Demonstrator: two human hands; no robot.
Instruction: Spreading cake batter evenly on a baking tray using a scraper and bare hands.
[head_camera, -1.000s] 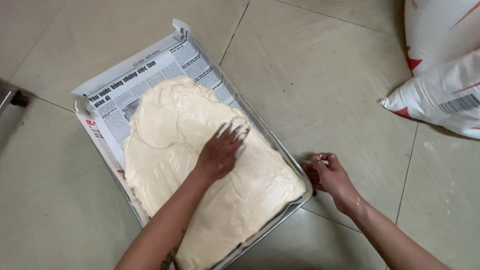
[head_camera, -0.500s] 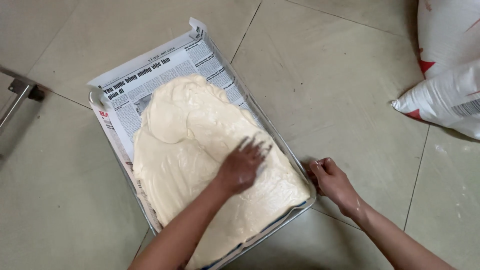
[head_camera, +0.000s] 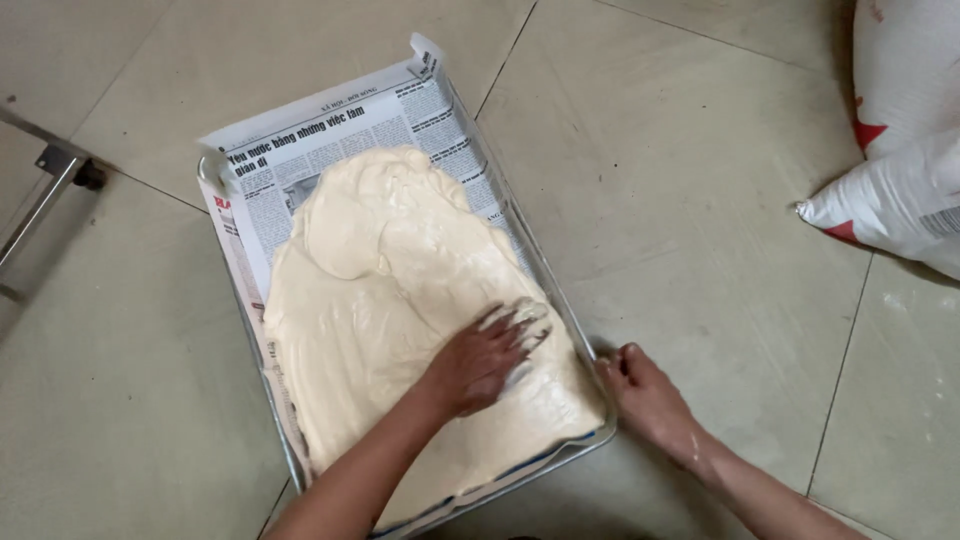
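A metal tray (head_camera: 592, 352) lined with newspaper (head_camera: 330, 140) lies on the tiled floor. A thick layer of pale cream batter (head_camera: 380, 290) covers most of the paper. My left hand (head_camera: 485, 358) lies flat on the batter near the tray's right side, fingers spread and smeared. My right hand (head_camera: 645, 398) grips the tray's near right corner from outside.
Two white sacks with red marks (head_camera: 900, 190) lie at the right edge on the floor. A metal frame leg with a black foot (head_camera: 55, 170) shows at the far left. Beige floor tiles (head_camera: 700, 200) surround the tray.
My left hand has slid across the batter toward the tray's right edge. My right hand has stayed at the tray's corner. The view has shifted slightly.
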